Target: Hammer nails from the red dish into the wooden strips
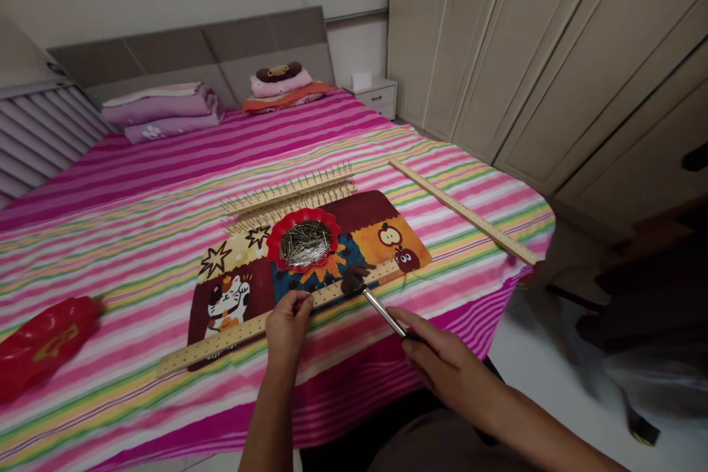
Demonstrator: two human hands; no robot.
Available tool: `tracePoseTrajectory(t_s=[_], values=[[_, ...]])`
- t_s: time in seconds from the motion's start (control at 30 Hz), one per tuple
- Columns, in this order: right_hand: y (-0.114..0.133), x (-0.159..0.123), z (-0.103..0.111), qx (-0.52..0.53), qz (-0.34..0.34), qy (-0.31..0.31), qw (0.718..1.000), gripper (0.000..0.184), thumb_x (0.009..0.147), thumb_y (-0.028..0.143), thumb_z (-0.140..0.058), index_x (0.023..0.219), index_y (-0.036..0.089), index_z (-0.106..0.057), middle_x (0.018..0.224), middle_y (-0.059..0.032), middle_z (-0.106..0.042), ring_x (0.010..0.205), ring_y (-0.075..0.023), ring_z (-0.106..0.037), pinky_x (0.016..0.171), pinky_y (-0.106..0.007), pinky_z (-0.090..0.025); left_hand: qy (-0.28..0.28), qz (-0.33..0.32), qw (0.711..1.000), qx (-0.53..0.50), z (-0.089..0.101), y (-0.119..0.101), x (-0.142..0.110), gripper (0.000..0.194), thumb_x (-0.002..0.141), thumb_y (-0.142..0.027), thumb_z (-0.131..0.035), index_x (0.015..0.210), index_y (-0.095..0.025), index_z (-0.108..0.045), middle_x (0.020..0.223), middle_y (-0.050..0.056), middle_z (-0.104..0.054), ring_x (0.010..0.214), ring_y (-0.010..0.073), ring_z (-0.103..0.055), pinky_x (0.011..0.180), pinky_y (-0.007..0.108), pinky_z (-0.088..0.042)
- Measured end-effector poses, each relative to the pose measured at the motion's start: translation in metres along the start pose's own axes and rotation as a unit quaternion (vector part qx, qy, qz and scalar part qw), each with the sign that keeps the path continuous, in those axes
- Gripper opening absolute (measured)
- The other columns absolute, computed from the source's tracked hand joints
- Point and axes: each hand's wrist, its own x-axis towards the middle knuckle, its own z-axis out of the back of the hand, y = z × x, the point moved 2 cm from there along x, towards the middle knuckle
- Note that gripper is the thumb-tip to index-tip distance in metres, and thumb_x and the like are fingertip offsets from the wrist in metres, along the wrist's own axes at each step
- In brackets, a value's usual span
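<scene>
My left hand (287, 324) pinches down on a long wooden strip with holes (237, 333) that lies across a cartoon-print mat (310, 265); what its fingertips hold is too small to see. My right hand (442, 365) grips a small hammer (368, 293) by its metal shaft, the dark head resting at the strip just right of the left hand. A red plate (302, 240) heaped with small metal nails sits on the mat behind the strip.
Wooden strips studded with upright nails (290, 195) lie behind the plate. Another long wooden strip (462, 210) lies diagonally at the right, near the bed's corner. A red plastic bag (41, 343) is at the left. Folded bedding (163, 110) sits by the headboard.
</scene>
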Motion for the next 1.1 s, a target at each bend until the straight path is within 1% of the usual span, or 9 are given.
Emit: tracePoseTrajectory(t_s=[0.13, 0.43, 0.57, 0.73, 0.8, 0.87, 0.93, 1.0, 1.1], values=[[0.017, 0.013, -0.013, -0.065, 0.072, 0.078, 0.992, 0.048, 0.091, 0.013, -0.042, 0.136, 0.028, -0.051, 0.089, -0.0004, -0.069, 0.088, -0.0169, -0.064, 0.085, -0.029, -0.049, -0.008, -0.030, 0.999, 0.010, -0.002, 0.004, 0.000, 0.020, 0.066, -0.041, -0.059, 0.068, -0.023, -0.065, 0.065, 0.000, -0.066, 0.062, 0.0149, -0.058, 0.063, 0.025, -0.043], [0.030, 0.044, -0.038, -0.162, 0.158, 0.128, 0.966, 0.055, 0.089, 0.006, -0.041, 0.139, 0.027, -0.046, 0.124, -0.0049, -0.066, 0.114, -0.0211, -0.060, 0.098, -0.037, -0.046, -0.019, -0.050, 0.998, 0.031, -0.003, 0.006, 0.000, 0.020, 0.067, -0.040, -0.057, 0.062, -0.021, -0.062, 0.056, -0.002, -0.059, 0.054, 0.0122, -0.051, 0.056, 0.023, -0.038], [0.028, 0.036, -0.031, -0.139, 0.134, 0.112, 0.975, 0.051, 0.091, 0.010, -0.041, 0.138, 0.028, -0.047, 0.115, -0.0031, -0.069, 0.099, -0.0184, -0.065, 0.092, -0.034, -0.049, -0.015, -0.023, 0.999, 0.037, -0.003, 0.007, 0.000, 0.020, 0.066, -0.041, -0.057, 0.064, -0.022, -0.062, 0.057, -0.002, -0.061, 0.055, 0.0132, -0.053, 0.058, 0.024, -0.039], [0.014, 0.020, -0.004, -0.099, 0.100, 0.054, 0.989, 0.045, 0.094, 0.021, -0.040, 0.138, 0.025, -0.047, 0.107, -0.0045, -0.068, 0.090, -0.0170, -0.063, 0.081, -0.028, -0.051, 0.035, 0.027, 0.999, 0.011, 0.006, 0.006, 0.010, 0.023, 0.066, -0.039, -0.058, 0.078, -0.022, -0.068, 0.070, 0.001, -0.069, 0.066, 0.0173, -0.062, 0.065, 0.027, -0.046], [0.006, 0.013, 0.007, -0.093, 0.065, 0.026, 0.993, 0.046, 0.093, 0.024, -0.040, 0.139, 0.021, -0.046, 0.090, -0.0039, -0.067, 0.075, -0.0158, -0.060, 0.069, -0.026, -0.050, 0.009, 0.026, 0.998, 0.048, 0.013, 0.000, 0.021, 0.024, 0.070, -0.037, -0.054, 0.083, -0.022, -0.069, 0.074, 0.002, -0.070, 0.069, 0.0181, -0.063, 0.067, 0.028, -0.047], [-0.004, 0.008, 0.014, -0.083, 0.023, 0.001, 0.996, 0.047, 0.093, 0.026, -0.040, 0.138, 0.017, -0.047, 0.065, 0.0018, -0.055, 0.056, -0.0131, -0.049, 0.054, -0.023, -0.044, -0.030, -0.016, 0.993, 0.117, 0.017, -0.011, 0.036, 0.025, 0.074, -0.033, -0.051, 0.086, -0.021, -0.070, 0.085, 0.004, -0.071, 0.077, 0.0191, -0.064, 0.074, 0.029, -0.047], [-0.011, 0.004, 0.017, -0.058, -0.005, -0.016, 0.998, 0.048, 0.092, 0.028, -0.041, 0.137, 0.015, -0.048, 0.056, 0.0062, -0.039, 0.048, -0.0114, -0.036, 0.045, -0.022, -0.035, -0.034, -0.077, 0.976, 0.203, 0.016, -0.025, 0.051, 0.026, 0.076, -0.027, -0.049, 0.089, -0.019, -0.071, 0.094, 0.007, -0.071, 0.088, 0.0207, -0.063, 0.082, 0.030, -0.046], [-0.015, 0.003, 0.018, -0.025, -0.022, -0.023, 0.999, 0.049, 0.091, 0.030, -0.042, 0.137, 0.014, -0.048, 0.057, 0.0065, -0.035, 0.048, -0.0109, -0.032, 0.042, -0.021, -0.028, 0.003, -0.113, 0.947, 0.301, 0.008, -0.038, 0.065, 0.026, 0.077, -0.023, -0.049, 0.089, -0.017, -0.072, 0.096, 0.010, -0.070, 0.093, 0.0231, -0.061, 0.086, 0.032, -0.044], [-0.017, 0.003, 0.017, 0.002, -0.035, -0.029, 0.999, 0.051, 0.090, 0.032, -0.045, 0.137, 0.015, -0.048, 0.061, 0.0048, -0.039, 0.051, -0.0109, -0.033, 0.042, -0.021, -0.027, 0.048, -0.077, 0.896, 0.434, -0.003, -0.051, 0.078, 0.030, 0.080, -0.027, -0.048, 0.088, -0.012, -0.073, 0.096, 0.016, -0.069, 0.095, 0.0292, -0.060, 0.084, 0.037, -0.044]])
